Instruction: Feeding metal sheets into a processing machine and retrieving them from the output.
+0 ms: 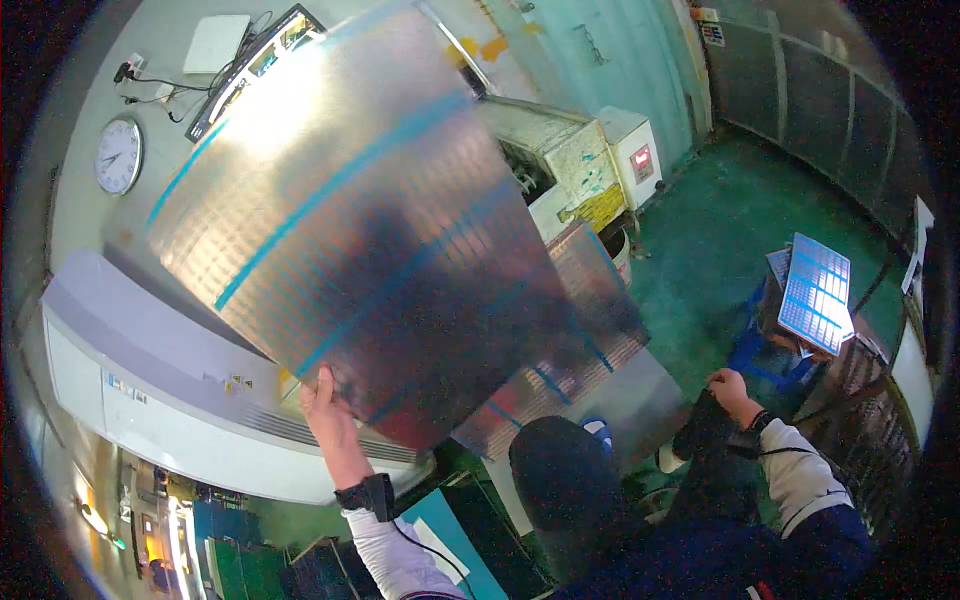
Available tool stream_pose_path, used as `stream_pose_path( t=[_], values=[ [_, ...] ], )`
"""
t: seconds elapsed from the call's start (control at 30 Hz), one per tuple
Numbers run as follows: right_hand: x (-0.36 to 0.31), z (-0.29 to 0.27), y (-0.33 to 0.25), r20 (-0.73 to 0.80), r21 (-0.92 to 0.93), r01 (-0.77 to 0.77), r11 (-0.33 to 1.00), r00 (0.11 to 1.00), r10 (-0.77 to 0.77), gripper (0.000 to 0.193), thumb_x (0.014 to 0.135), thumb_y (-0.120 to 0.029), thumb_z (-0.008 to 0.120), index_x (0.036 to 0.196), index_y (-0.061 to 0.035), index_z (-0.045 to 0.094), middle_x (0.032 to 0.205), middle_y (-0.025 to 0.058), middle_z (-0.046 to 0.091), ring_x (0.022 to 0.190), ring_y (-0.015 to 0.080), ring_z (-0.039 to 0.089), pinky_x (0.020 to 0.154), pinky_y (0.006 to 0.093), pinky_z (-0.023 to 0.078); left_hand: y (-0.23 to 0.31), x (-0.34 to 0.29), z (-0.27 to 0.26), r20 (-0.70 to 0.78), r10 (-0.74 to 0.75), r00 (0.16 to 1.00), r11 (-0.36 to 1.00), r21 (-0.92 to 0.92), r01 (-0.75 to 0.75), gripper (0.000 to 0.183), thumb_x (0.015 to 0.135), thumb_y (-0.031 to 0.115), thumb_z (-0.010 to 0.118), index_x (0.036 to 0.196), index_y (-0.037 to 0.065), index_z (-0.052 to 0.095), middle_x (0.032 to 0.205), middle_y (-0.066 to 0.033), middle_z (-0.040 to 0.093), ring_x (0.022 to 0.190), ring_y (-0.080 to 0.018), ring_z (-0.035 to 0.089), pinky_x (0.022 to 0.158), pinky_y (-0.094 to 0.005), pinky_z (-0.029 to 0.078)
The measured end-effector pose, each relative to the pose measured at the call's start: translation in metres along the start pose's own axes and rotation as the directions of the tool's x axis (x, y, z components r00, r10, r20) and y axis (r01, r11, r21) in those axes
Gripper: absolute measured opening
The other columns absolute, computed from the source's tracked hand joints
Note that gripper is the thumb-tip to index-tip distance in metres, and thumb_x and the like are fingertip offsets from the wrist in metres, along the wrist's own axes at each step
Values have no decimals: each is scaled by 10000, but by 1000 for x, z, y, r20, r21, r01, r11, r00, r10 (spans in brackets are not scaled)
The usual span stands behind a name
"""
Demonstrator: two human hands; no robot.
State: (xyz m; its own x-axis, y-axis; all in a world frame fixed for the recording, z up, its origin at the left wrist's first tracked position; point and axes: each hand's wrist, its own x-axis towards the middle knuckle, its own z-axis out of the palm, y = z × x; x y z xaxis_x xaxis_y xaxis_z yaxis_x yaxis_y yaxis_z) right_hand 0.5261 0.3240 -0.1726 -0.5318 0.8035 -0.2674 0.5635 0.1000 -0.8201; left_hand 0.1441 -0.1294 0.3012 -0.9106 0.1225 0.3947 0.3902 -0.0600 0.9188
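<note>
Sheet metal [370, 220], thin, rectangular and glossy with teal stripes, is raised overhead, gripped at its lower edge by the left hand [328, 410]. A second sheet [575, 330] lies beneath on a grey table [640, 400]. The right hand [728, 392] is closed on dark cloth [705, 425].

A single head-worn fisheye camera is looking down and forward from the person's head, its rim bending straight edges and darkening the corners. It is sitting very close to a large shiny metal sheet with blue stripes [350, 220], filling the frame from ten to four o'clock. The person's forearms are entering from six o'clock, and a green floor [720, 230] is receding toward two o'clock.
</note>
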Motion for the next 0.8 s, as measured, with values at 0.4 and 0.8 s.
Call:
stream_pose_path(
  t=[0.4,0.8],
  values=[
    [-3,-9,-4,-5,-21,124,992,992,-125,106,752,-59,585,749,14,662,644,85,632,558,178,599,518,322,466,-57,29,80,219,-315,924,751,-538,383,245,957,215,514,1133,51,559,1116,-91,612,1064,-243,572,934,-468,449],
    [-11,-10,-8,-68,23,94,995,993,-92,105,755,-65,588,763,16,655,651,114,629,569,189,609,540,337,476,-141,52,102,93,-489,868,588,-699,406,120,942,170,552,946,53,575,927,-67,624,873,-212,602,812,-382,510]
  ],
)
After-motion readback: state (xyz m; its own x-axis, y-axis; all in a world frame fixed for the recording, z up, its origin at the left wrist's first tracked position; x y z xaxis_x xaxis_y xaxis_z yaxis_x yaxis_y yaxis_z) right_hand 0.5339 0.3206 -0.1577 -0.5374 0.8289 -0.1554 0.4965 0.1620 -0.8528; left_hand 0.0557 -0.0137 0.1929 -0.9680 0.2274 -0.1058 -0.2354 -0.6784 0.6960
